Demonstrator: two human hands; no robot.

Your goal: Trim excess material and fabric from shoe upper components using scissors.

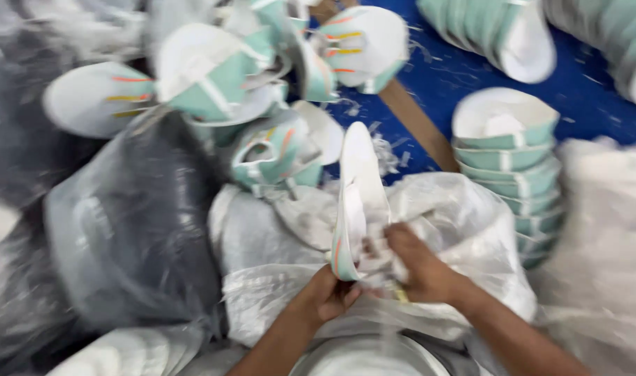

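Both hands, left (330,292) and right (419,264), grasp a white-and-mint shoe sole (356,202) above a white woven sack (276,278).

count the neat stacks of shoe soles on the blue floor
3 show. One stack stands right of the hands, beside the white sack. A second lies at top centre-right. A third is cut off at the top right corner. More may be hidden.

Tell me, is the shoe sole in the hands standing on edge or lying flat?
On edge. The shoe sole points up and away, its white face sideways; the left hand holds its near end and the right hand touches beside it.
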